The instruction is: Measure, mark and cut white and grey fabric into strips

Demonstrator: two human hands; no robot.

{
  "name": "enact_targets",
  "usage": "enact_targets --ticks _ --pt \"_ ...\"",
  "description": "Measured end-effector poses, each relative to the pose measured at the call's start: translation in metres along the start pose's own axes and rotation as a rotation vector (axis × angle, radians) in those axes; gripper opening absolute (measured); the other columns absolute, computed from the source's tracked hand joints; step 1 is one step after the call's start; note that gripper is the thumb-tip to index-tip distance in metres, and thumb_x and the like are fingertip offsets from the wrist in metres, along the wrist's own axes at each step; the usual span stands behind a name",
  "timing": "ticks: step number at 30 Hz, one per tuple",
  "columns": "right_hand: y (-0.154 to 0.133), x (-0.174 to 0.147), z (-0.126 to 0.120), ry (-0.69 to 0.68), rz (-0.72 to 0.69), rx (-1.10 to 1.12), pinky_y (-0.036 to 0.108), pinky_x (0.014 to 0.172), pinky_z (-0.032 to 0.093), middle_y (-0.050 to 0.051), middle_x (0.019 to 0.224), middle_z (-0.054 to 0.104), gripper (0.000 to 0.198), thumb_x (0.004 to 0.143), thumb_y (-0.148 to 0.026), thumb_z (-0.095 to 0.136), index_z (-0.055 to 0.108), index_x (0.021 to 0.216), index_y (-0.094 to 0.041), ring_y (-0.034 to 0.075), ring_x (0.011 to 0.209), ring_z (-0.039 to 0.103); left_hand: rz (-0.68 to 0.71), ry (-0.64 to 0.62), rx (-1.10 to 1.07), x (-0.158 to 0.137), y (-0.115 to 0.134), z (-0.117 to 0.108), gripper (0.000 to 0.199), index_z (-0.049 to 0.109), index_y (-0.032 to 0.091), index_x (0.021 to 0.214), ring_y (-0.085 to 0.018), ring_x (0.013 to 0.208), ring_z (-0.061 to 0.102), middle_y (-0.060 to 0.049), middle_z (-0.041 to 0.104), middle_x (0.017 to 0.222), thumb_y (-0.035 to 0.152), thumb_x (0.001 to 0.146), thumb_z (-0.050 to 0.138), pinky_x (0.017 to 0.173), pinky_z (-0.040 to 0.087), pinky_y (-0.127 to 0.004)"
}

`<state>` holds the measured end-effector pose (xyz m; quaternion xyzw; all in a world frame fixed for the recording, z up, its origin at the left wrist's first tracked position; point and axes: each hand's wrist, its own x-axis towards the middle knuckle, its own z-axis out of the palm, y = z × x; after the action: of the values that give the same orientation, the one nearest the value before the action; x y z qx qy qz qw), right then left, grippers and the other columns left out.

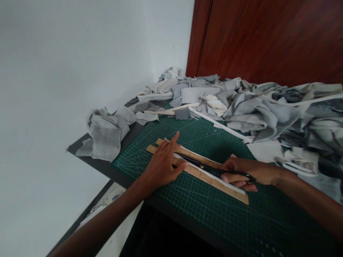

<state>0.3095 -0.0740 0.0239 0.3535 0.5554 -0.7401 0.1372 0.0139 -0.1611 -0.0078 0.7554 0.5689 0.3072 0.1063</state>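
Note:
My left hand (162, 164) lies with its fingers stretched out and thumb apart across two narrow wooden strips, pressing on them. The nearer wooden strip (214, 181) has marks like a ruler's and a white fabric edge (232, 187) along its far side. Beyond it, the farther wooden strip (197, 155) runs nearly parallel, also edged in white. Black-handled scissors (205, 167) are gripped in my right hand (241, 170), its fingers wrapped around the handles. Their blades point left between the two strips, toward my left hand; the tips are hard to make out.
A green cutting mat (150, 135) with grid lines covers the dark table. Grey and off-white fabric scraps (257, 110) are heaped along the back and right. A folded grey cloth (107, 139) lies at the left edge, near the white wall (75, 64). A brown wooden panel (268, 39) stands behind.

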Motion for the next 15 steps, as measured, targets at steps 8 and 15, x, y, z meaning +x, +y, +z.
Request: enact_targets --ticks 8,15 --pt "-0.003 -0.001 0.002 0.024 -0.008 -0.019 0.012 0.029 0.026 -0.011 0.048 0.039 0.062 0.072 -0.066 0.085 0.044 0.066 -0.02 0.001 0.033 0.032 0.043 -0.053 0.167 -0.002 -0.04 -0.034 0.056 0.048 0.022 0.153 -0.029 0.135 0.057 -0.01 0.064 0.141 0.04 0.1 0.059 0.132 0.015 -0.062" --pt "-0.008 0.0 0.001 -0.009 0.038 -0.033 0.013 0.031 0.029 -0.013 0.049 0.038 0.063 0.074 -0.068 0.083 0.041 0.07 -0.022 0.002 0.034 0.033 -0.014 -0.066 0.128 -0.011 -0.058 -0.041 0.047 0.064 0.024 0.14 -0.034 0.139 0.052 -0.012 0.058 0.149 0.048 0.1 0.058 0.123 0.038 -0.059"
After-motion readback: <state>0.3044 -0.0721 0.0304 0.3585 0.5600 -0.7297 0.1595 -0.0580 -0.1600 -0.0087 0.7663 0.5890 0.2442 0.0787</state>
